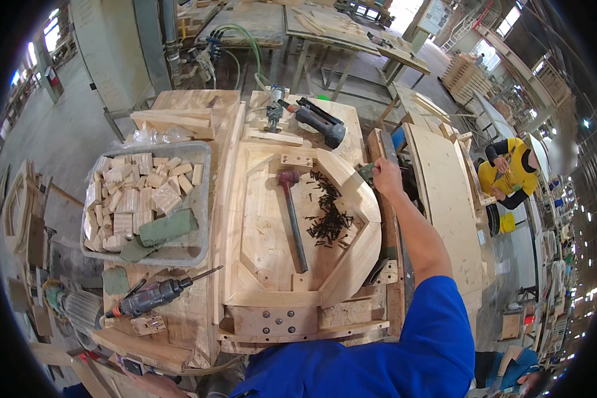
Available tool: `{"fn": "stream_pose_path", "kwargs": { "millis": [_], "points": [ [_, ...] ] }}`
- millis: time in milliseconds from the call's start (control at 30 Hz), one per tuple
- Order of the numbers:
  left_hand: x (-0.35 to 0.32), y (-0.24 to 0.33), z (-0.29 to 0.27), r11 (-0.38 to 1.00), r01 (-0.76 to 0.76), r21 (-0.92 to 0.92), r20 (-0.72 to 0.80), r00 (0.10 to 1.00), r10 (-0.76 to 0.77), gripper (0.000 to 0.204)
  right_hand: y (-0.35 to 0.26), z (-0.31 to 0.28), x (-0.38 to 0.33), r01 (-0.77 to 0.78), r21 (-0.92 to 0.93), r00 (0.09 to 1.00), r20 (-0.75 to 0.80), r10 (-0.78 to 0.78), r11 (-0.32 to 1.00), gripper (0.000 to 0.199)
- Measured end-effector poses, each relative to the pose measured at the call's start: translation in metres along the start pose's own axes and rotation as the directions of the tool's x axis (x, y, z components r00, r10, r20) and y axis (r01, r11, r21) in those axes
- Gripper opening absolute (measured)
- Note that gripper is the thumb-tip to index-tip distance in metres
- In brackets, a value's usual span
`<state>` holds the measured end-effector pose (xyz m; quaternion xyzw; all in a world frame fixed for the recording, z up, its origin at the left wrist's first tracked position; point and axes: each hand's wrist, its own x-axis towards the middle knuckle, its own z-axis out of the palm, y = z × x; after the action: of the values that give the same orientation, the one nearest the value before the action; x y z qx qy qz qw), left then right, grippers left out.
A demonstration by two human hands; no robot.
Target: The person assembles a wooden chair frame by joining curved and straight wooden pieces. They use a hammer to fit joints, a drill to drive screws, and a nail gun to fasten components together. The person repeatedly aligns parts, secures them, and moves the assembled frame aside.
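Observation:
At the far right of the wooden frame (348, 174), my right hand (386, 178) is closed, its fingertips pinching a green scrap (366, 172) that looks like sandpaper. My left hand (154, 383) is low at the lower left edge, near a dark tool-like object (131, 365); its fingers are mostly hidden. Inside the angular frame lie a hammer (292, 205) with a reddish head and a loose heap of dark screws (330, 215). A metal plate with bolts (278, 321) sits at the frame's near side.
A grey tray (205, 199) of small wood blocks and green sheets stands left. Nearer lies a power screwdriver (154, 297) with a long bit. A nail gun (318, 123) rests at the far side. A long board (444, 205) runs along the right. A person in yellow (511, 174) works beyond.

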<state>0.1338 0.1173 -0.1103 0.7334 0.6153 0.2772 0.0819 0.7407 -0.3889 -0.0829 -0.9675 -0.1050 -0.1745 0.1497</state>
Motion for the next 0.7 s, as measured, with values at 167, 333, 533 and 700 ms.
{"fn": "stream_pose_path", "kwargs": {
  "millis": [167,333,533,700],
  "points": [
    [0.004,-0.016,0.015,0.800,0.157,-0.579,0.065,0.987,-0.147,0.053,0.000,0.009,0.004,-0.070,0.032,0.996,0.051,0.068,0.997,0.011],
    [0.001,-0.009,0.012,0.727,0.198,-0.657,0.086,0.978,-0.188,0.058,-0.002,0.013,0.012,-0.107,0.011,0.987,0.117,0.105,0.994,0.013],
    [0.000,0.025,-0.004,0.701,0.249,-0.669,0.157,0.968,-0.194,0.054,0.000,0.017,0.009,-0.187,0.025,0.972,0.147,0.182,0.982,0.014],
    [-0.001,0.029,-0.005,0.595,0.303,-0.744,0.182,0.949,-0.256,0.051,-0.001,0.014,0.010,-0.201,0.043,0.968,0.159,0.192,0.979,0.014]
  ]
}}
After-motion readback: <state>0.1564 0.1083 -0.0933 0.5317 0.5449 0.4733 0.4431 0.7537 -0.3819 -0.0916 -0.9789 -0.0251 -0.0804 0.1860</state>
